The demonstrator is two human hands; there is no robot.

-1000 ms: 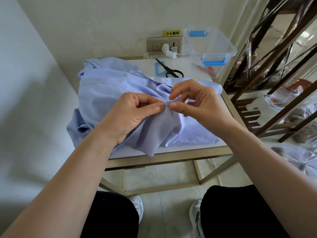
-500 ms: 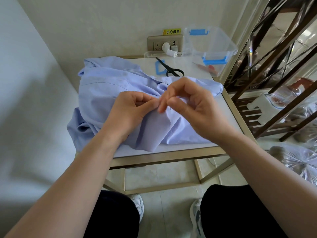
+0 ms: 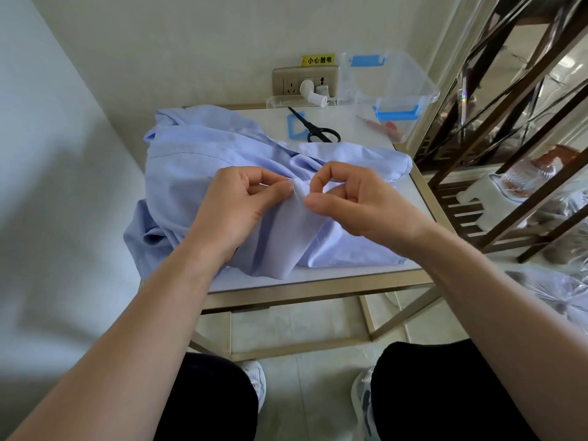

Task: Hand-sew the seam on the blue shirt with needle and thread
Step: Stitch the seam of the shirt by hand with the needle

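Observation:
The light blue shirt (image 3: 197,160) lies bunched on a small white-topped table (image 3: 318,275), part of it hanging over the front edge. My left hand (image 3: 235,205) pinches a raised fold of the shirt between thumb and forefinger. My right hand (image 3: 353,198) sits just to the right of that fold, thumb and curled forefinger close together at the fabric. A thin pale thread (image 3: 313,230) runs down over the cloth below my right hand. The needle is too small to make out.
Black scissors (image 3: 318,128) and a blue plastic piece (image 3: 294,127) lie at the table's back. A clear box with blue clips (image 3: 391,87) stands at the back right, below a wall socket (image 3: 304,82). A metal shelf frame (image 3: 509,128) stands at the right.
My right hand drew back to the right from the fold after closing in on my left hand. The left hand kept its pinch on the shirt.

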